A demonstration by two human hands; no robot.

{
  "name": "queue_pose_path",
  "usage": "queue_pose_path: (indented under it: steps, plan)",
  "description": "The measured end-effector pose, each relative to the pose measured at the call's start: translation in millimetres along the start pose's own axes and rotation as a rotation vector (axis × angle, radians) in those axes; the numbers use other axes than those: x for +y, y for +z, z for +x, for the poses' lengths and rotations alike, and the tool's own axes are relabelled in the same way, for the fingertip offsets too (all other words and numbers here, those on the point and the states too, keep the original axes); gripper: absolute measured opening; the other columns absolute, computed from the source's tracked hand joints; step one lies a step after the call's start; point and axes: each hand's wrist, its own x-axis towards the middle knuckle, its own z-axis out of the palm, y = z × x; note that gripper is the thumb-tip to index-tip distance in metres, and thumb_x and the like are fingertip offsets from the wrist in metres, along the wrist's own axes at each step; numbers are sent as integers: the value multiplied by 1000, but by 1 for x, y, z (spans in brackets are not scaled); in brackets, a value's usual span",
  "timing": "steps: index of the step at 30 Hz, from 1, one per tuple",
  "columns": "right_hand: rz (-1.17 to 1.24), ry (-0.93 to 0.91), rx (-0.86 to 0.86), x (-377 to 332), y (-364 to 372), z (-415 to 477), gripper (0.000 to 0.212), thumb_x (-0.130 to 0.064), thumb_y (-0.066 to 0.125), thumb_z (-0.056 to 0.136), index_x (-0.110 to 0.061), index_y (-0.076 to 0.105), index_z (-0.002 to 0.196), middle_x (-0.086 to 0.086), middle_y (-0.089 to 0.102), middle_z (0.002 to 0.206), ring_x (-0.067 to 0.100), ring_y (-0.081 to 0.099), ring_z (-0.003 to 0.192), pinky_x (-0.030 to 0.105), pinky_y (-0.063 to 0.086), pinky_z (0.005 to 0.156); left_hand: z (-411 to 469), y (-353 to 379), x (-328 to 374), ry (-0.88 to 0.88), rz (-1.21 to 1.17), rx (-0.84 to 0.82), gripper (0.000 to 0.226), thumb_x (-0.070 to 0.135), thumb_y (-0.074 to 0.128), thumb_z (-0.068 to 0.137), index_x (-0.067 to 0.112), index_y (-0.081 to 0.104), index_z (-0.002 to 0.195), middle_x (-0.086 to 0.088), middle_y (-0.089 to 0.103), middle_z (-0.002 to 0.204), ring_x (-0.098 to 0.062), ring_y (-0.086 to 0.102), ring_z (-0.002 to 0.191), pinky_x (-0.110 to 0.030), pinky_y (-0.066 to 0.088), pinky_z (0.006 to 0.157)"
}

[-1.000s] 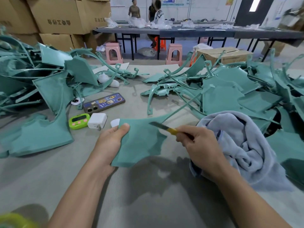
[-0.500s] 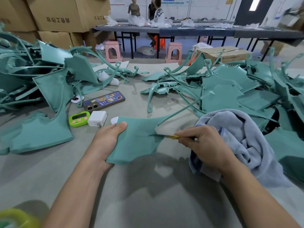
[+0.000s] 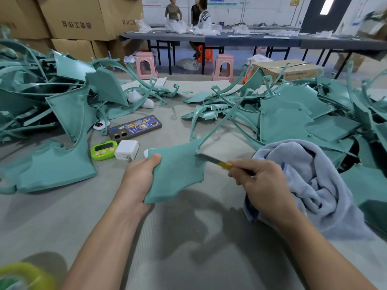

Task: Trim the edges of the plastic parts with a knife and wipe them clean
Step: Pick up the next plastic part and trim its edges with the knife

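Observation:
My left hand grips the left edge of a teal plastic part, thumb on top, holding it above the grey table. A thin arm of that part runs up to the right. My right hand holds a yellow-handled knife, its blade tip touching the part's right edge near the notch. A pale blue cloth lies bunched just right of and behind my right hand.
Heaps of teal plastic parts lie at left and right. A phone, green timer and white charger sit beyond my left hand. Cardboard boxes, pink stools and people at a far table stand behind.
The knife dropped along the part's right edge half a second ago and is now back up near the notch. My left hand has kept its grip, tilting the part slightly.

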Motion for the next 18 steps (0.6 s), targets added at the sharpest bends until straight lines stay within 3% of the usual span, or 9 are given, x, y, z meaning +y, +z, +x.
queue_pose_path:
  steps: [4,5,8,9,12,15,18]
  plan:
    - [-26,-17,-103,-5,8,-5,49,-15,71,95,-64,72,89,-3,71,72,17,62,62,32,53,62,-3,1,2,-34,-89,56,12,19,63,98,10,69,92,-5,73,62,-20,67,43,-26,47,35]
    - [-42,-33,-116,-5,7,-6,44,-15,71,95,-59,74,92,-5,71,70,14,63,60,30,53,62,-3,1,2,-38,-103,65,10,18,63,97,10,69,94,-4,73,62,-19,67,44,-25,47,35]
    - [-72,-53,-144,-7,3,-7,23,-13,72,94,-33,81,101,-27,67,64,-6,63,55,9,45,57,-3,0,1,-50,-99,65,12,19,64,96,9,70,95,-6,73,64,-20,67,45,-26,48,36]
    - [-59,-41,-159,-7,2,-7,22,-13,72,94,-32,81,102,-26,67,62,-7,61,52,7,42,54,-3,0,1,-56,-89,57,13,20,64,97,8,70,94,-7,73,65,-21,67,45,-26,48,36]
    - [-12,20,-104,-7,5,-5,32,-13,71,93,-44,78,87,-8,69,64,5,59,51,14,42,52,-4,1,0,-68,-54,15,15,20,63,98,7,69,94,-7,73,64,-21,66,43,-25,45,35]
    - [5,99,76,-1,7,1,30,-16,70,93,-32,72,68,-3,63,58,6,52,53,19,39,53,-4,2,-1,-77,-42,-17,16,22,63,98,8,69,97,-7,73,65,-21,67,45,-26,46,35]
    - [111,75,37,-3,4,2,22,-18,69,91,-28,74,72,-3,61,57,7,51,55,21,40,55,-2,2,-2,-69,-30,-9,17,23,65,97,7,70,99,-8,74,67,-22,67,46,-27,47,36]
